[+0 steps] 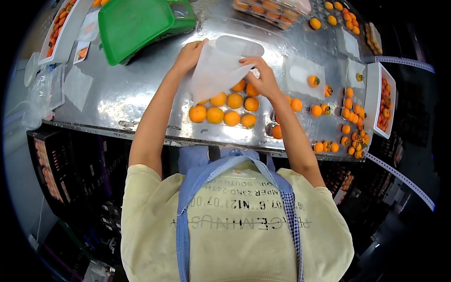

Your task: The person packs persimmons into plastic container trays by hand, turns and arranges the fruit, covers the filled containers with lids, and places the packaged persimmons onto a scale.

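Now our left hand (190, 56) and right hand (261, 79) pinch a thin white sheet (217, 70) over the far round orange persimmons (215, 115): covering, seemingly; next calls for lowering evenly.

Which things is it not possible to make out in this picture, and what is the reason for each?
- Head view: how far the orange fruits continue under the white sheet, which hides this.
- Head view: far part of the stacked clear packs, cut off by the top edge.
- Head view: details on the small card, too small.
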Motion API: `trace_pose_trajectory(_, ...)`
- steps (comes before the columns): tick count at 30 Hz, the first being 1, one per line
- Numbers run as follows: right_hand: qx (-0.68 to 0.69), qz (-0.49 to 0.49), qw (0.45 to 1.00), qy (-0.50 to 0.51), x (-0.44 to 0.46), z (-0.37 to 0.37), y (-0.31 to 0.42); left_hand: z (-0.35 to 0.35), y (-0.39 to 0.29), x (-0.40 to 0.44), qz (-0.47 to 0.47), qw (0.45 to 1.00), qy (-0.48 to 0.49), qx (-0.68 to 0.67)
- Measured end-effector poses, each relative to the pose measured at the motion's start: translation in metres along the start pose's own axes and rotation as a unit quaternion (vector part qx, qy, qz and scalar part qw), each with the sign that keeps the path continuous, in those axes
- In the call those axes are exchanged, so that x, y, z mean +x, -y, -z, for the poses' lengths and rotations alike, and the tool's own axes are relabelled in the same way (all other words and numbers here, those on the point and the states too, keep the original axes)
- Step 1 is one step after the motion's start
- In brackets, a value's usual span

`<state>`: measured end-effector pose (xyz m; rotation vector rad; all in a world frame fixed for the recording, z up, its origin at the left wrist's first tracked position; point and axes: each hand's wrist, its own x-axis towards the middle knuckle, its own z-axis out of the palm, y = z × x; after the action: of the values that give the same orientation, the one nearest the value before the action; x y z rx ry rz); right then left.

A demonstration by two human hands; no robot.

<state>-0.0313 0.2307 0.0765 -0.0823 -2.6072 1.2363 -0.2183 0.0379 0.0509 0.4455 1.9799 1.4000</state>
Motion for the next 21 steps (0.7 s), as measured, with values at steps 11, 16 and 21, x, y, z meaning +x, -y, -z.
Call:
trace_pose_trajectory(11,0.251,-0.260,0.929,-0.082,0.025,0.033,-0.032,-0.008,0.012,-0.004,0.152,0.983,0.043,-0.093)
trace_pose_trajectory(16,0.055,-0.229,0.972,-0.023,0.025,0.038,-0.052,-0.005,0.000,-0.009,0.164,0.975,0.067,-0.131)
trace_pose_trajectory(21,-0.099,-0.188,0.976,-0.047,0.033,0.036,-0.055,-0.010,-0.004,-0.014,0.171,0.978,0.011,-0.119)
